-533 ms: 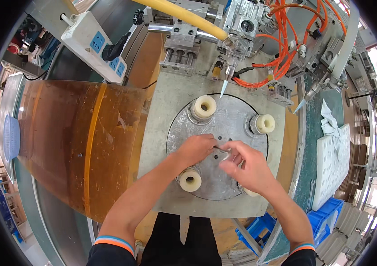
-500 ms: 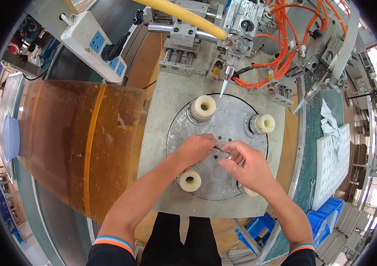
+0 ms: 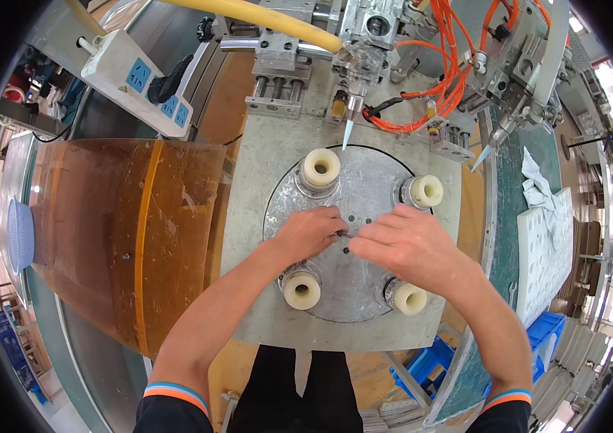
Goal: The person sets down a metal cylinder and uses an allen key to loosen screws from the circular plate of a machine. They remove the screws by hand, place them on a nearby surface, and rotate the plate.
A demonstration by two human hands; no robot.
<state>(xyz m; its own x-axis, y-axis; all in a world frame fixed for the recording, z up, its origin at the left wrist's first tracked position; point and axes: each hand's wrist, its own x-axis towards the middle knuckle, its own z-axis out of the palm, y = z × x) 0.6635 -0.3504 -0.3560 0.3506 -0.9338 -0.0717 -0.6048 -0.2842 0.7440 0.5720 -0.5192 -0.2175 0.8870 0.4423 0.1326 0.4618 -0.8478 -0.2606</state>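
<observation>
A round grey metal disc (image 3: 364, 285) carries cream cylinders, among them a far-left one (image 3: 321, 167), a far-right one (image 3: 425, 191) and a near-left one (image 3: 301, 290), and another near right (image 3: 409, 297). Both my hands meet over the disc's centre, where small holes show. My left hand (image 3: 310, 232) has its fingers curled, pinching a small thin metal part (image 3: 346, 234). My right hand (image 3: 401, 247) reaches in from the right, its fingertips closed on the same part. What the part is stays too small to tell.
Behind the disc stand machine heads with pointed nozzles (image 3: 347, 130), orange cables (image 3: 451, 65) and a yellow hose (image 3: 277, 18). A white power strip (image 3: 137, 83) lies far left above an amber curved guard (image 3: 119, 231). White cloth and a foam tray (image 3: 544, 238) are at the right, with blue crates (image 3: 429, 368) below.
My right hand has shifted slightly away from me, uncovering the near-right cream cylinder. My left hand stays at the disc's centre.
</observation>
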